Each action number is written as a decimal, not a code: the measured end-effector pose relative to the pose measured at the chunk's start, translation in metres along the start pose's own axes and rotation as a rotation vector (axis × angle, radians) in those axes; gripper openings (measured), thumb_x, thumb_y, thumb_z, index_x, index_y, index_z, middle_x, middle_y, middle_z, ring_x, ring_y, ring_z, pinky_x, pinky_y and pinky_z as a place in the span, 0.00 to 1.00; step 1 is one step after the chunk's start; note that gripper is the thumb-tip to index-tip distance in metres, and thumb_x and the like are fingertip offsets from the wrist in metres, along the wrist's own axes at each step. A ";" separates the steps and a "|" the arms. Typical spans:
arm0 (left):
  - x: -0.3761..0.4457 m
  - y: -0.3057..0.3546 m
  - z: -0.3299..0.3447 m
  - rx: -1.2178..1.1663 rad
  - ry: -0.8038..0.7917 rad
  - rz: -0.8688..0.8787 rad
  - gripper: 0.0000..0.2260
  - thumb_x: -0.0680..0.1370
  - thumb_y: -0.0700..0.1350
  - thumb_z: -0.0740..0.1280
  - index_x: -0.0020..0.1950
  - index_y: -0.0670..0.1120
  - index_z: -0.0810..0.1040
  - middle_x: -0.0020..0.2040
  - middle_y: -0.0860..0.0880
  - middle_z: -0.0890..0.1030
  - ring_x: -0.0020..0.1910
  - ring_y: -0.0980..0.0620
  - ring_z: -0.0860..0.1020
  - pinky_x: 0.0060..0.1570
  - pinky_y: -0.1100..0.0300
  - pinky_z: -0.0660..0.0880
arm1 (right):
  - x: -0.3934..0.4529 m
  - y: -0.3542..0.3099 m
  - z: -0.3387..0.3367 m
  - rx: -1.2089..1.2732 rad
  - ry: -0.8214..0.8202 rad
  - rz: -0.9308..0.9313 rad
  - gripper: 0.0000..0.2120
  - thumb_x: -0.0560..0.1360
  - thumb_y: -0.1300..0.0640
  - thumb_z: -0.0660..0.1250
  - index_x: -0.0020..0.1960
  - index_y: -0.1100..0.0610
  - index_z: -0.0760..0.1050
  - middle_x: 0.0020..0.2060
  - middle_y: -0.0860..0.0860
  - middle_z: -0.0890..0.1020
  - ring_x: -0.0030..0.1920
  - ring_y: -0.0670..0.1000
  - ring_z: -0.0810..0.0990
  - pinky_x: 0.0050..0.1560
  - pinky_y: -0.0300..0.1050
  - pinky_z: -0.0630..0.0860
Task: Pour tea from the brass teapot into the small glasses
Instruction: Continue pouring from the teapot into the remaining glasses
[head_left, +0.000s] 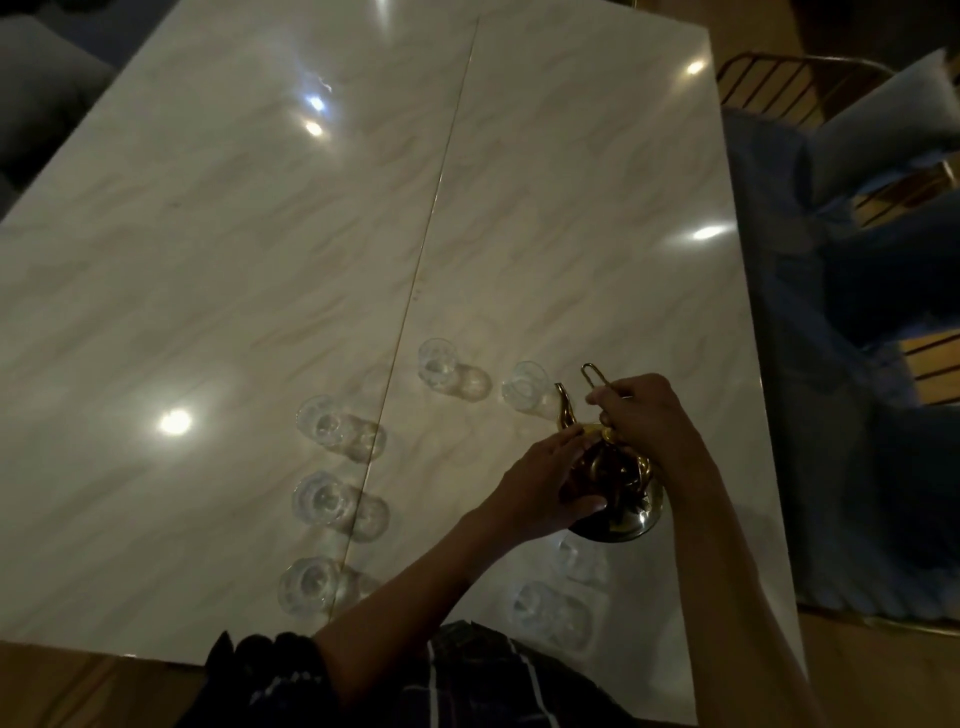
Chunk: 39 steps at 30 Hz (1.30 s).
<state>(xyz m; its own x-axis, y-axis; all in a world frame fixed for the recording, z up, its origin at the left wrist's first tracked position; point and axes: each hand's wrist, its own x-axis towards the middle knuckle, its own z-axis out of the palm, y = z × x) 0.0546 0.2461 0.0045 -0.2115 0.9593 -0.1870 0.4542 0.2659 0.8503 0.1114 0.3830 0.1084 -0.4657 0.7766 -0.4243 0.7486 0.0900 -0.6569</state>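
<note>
The brass teapot (618, 493) is lifted and tipped forward, its spout (565, 410) over a small clear glass (525, 391). My right hand (644, 415) grips the thin wire handle on top. My left hand (545, 483) is pressed against the pot's side and lid. Another glass (437, 362) stands further left. Three glasses (323, 423), (318, 503), (306, 586) form a column on the left. Two more glasses (577, 558), (540, 608) sit near the table's front edge below the pot. Any tea stream is too dim to make out.
The glossy marble table (260, 234) has a seam running down its middle and bright lamp reflections. A blue cushioned chair (831, 312) with a gold wire back stands along the right edge. Wooden floor shows at the lower left.
</note>
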 end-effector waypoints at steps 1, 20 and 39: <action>0.003 -0.001 0.002 -0.007 0.001 -0.008 0.36 0.76 0.59 0.71 0.81 0.56 0.61 0.81 0.50 0.62 0.78 0.46 0.65 0.71 0.43 0.71 | 0.004 0.001 0.000 -0.006 -0.002 -0.003 0.10 0.76 0.54 0.68 0.47 0.60 0.84 0.34 0.54 0.83 0.36 0.52 0.82 0.42 0.52 0.81; 0.027 -0.002 -0.001 -0.082 -0.021 -0.074 0.36 0.74 0.65 0.69 0.79 0.58 0.62 0.78 0.48 0.68 0.74 0.45 0.71 0.65 0.40 0.76 | 0.034 -0.011 -0.003 -0.134 -0.006 -0.012 0.12 0.75 0.54 0.69 0.46 0.62 0.85 0.33 0.55 0.83 0.37 0.56 0.84 0.45 0.53 0.83; 0.022 0.017 -0.008 -0.035 0.020 0.034 0.37 0.75 0.65 0.68 0.80 0.56 0.60 0.78 0.48 0.68 0.71 0.44 0.73 0.59 0.42 0.79 | 0.022 -0.031 -0.023 -0.141 0.009 -0.021 0.11 0.76 0.53 0.68 0.44 0.60 0.85 0.31 0.53 0.81 0.34 0.54 0.81 0.47 0.54 0.81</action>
<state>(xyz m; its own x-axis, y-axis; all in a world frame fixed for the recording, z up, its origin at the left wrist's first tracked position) 0.0504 0.2712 0.0191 -0.2139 0.9656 -0.1480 0.4306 0.2292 0.8730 0.0890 0.4116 0.1336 -0.4784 0.7789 -0.4056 0.7979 0.1926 -0.5712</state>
